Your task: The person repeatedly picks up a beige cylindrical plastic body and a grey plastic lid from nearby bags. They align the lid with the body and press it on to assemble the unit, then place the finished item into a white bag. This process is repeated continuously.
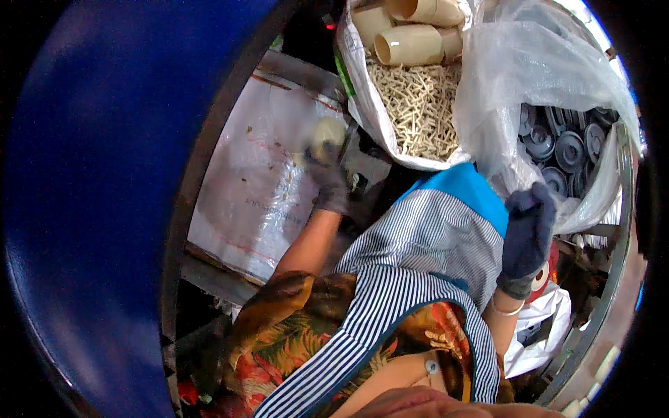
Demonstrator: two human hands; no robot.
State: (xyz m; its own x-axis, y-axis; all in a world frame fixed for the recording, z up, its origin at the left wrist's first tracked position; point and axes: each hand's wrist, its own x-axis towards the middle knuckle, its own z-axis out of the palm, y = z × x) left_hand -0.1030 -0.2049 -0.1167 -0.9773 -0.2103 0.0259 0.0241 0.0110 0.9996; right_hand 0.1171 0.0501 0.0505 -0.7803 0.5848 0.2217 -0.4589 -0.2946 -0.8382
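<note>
My left hand (326, 171), in a dark glove, is closed on a beige plastic cup (330, 129); both are blurred. They are over a flat surface covered with a whitish plastic sheet (244, 167). On the right, my right hand (529, 226), in a dark blue glove, has its fingers curled together beside the lower edge of a clear plastic bag (509, 90). What it holds, if anything, is hidden. That bag contains many dark grey round plastic discs (570, 151).
A white woven sack (357, 83) ahead holds small beige plastic pieces (421, 111) and several larger beige cups (411, 45). A large blue panel (104, 195) fills the left side. A white plastic bag (550, 334) lies below my right hand, near a metal frame bar (603, 299).
</note>
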